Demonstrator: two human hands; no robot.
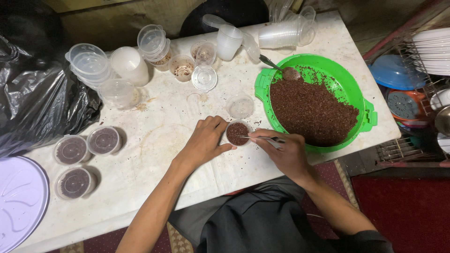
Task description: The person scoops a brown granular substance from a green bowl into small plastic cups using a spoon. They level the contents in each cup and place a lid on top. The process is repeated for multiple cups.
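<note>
My left hand [204,140] curls around a small clear plastic cup [237,133] filled with dark brown grainy stuff, holding it on the white table [140,164]. My right hand [283,151] grips a metal spoon [260,137], whose tip rests across the top of the cup. Just right of the cup sits a green bowl [349,79] half full of the same brown grains, with a second spoon [281,69] lying in it at the far edge.
Three filled, lidded cups [104,140] stand at the left. Stacks of empty clear cups [281,35] and lids [90,63] line the far edge. A black plastic bag [37,98] lies at left, a white round lid [18,199] lower left, a dish rack [422,79] right.
</note>
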